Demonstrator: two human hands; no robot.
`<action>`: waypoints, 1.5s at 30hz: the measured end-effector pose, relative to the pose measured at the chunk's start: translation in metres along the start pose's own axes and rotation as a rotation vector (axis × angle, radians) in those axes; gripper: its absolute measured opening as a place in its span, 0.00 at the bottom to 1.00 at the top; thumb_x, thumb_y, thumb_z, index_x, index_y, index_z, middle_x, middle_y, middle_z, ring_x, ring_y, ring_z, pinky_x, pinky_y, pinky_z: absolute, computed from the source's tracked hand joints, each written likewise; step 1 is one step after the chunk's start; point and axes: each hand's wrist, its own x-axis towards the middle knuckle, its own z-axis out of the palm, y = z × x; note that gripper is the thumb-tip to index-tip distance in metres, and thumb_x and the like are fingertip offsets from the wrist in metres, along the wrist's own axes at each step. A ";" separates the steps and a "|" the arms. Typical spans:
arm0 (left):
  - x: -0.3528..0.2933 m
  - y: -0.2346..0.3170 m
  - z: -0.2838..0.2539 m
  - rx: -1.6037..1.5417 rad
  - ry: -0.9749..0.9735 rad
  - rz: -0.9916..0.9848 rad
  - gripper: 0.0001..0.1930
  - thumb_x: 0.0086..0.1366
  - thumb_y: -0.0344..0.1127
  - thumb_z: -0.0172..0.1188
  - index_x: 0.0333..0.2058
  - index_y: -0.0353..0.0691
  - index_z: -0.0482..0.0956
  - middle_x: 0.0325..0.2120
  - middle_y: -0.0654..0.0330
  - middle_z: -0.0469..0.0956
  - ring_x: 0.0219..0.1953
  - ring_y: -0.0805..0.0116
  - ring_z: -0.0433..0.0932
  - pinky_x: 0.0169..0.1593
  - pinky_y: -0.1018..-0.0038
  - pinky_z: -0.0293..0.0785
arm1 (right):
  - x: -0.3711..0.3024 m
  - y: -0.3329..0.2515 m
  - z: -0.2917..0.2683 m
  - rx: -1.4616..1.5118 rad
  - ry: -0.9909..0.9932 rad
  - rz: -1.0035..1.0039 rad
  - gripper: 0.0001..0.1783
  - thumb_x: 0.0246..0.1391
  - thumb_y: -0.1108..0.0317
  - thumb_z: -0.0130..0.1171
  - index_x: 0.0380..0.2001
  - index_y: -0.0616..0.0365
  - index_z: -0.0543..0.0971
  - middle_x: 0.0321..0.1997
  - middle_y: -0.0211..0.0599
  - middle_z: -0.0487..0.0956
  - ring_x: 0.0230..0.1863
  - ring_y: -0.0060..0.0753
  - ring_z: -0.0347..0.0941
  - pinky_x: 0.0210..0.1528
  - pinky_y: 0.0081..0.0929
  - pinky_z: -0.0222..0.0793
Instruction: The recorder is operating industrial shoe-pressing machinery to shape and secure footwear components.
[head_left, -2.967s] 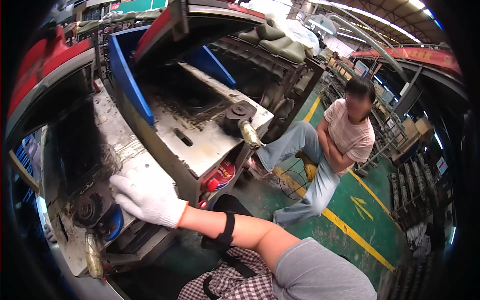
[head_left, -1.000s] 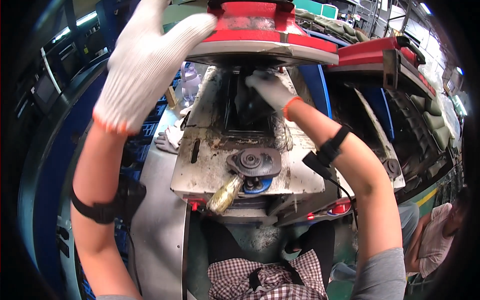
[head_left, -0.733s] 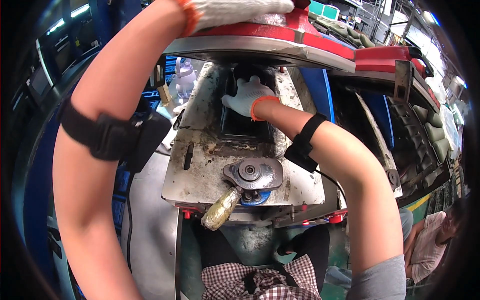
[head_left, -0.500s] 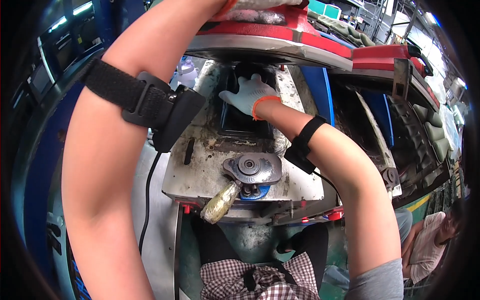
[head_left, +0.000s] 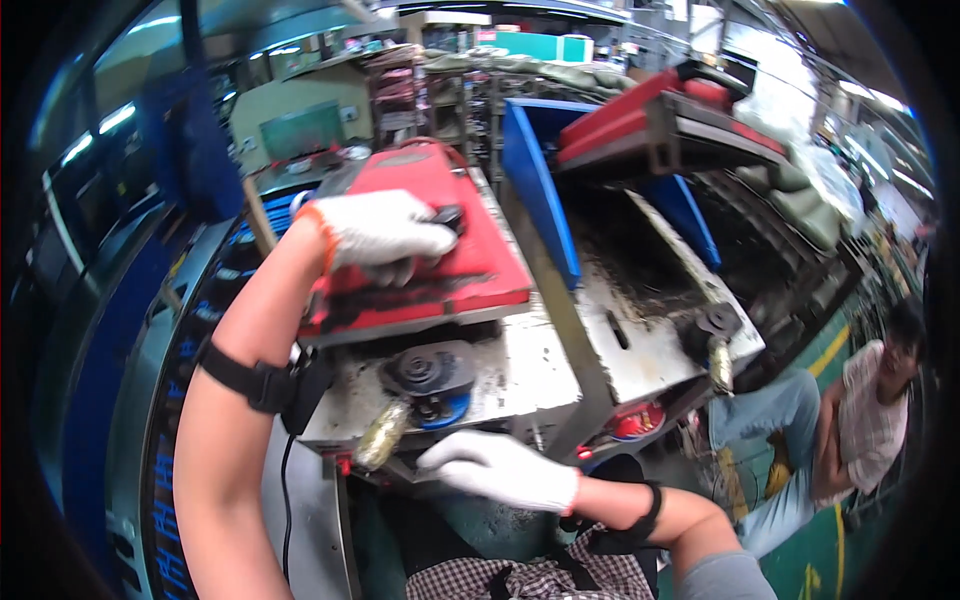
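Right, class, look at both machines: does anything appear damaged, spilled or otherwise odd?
Yes. The lever handle just left of the right hand is covered in crinkled, shiny, yellowish wrap, as if patched. The neighbouring machine's white top has dark stains around its recess, suggesting wear or residue.

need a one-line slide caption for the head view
Left hand on black handle of red lid; right hand near wrapped lever, both gloved.
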 end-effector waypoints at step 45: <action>0.032 -0.046 0.061 -0.249 -0.048 -0.077 0.13 0.66 0.40 0.67 0.35 0.34 0.87 0.16 0.61 0.79 0.15 0.72 0.76 0.20 0.75 0.70 | -0.166 0.030 -0.265 -1.115 0.978 0.307 0.22 0.60 0.51 0.52 0.44 0.49 0.89 0.46 0.45 0.85 0.54 0.51 0.79 0.62 0.55 0.68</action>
